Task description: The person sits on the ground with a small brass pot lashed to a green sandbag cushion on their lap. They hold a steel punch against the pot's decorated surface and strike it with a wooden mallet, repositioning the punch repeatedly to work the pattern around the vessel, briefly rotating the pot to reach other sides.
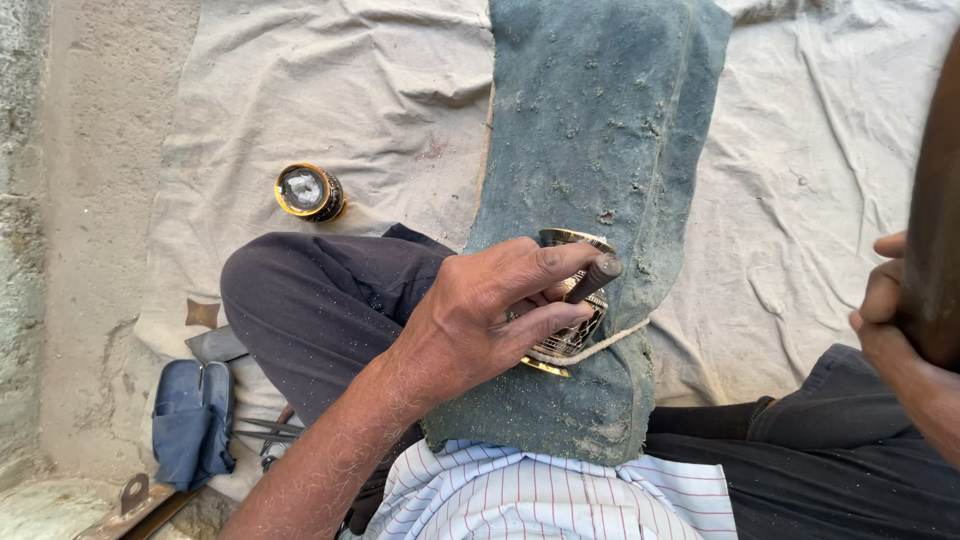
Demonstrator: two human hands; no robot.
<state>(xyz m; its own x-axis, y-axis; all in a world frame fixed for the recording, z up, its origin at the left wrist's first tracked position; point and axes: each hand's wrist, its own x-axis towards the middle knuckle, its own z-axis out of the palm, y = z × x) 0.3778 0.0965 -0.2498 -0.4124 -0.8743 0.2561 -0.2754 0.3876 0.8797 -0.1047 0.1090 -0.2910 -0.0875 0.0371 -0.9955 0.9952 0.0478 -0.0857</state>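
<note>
My left hand (490,315) grips a short dark metal punch (594,277) and presses its tip onto an engraved brass bowl (572,335). The bowl lies on a dusty blue-green cloth pad (600,130) and a cord (612,340) loops around it. My right hand (885,310) is raised at the right edge, fingers curled around a dark wooden handle (935,230) that is blurred and close to the camera. My bent knee in dark trousers (310,300) lies under the left forearm.
A round gold-rimmed tin (309,192) sits on the pale ground sheet (330,90) to the left. A folded blue cloth (193,420) and thin metal tools (262,430) lie at lower left beside a bare concrete floor (80,200).
</note>
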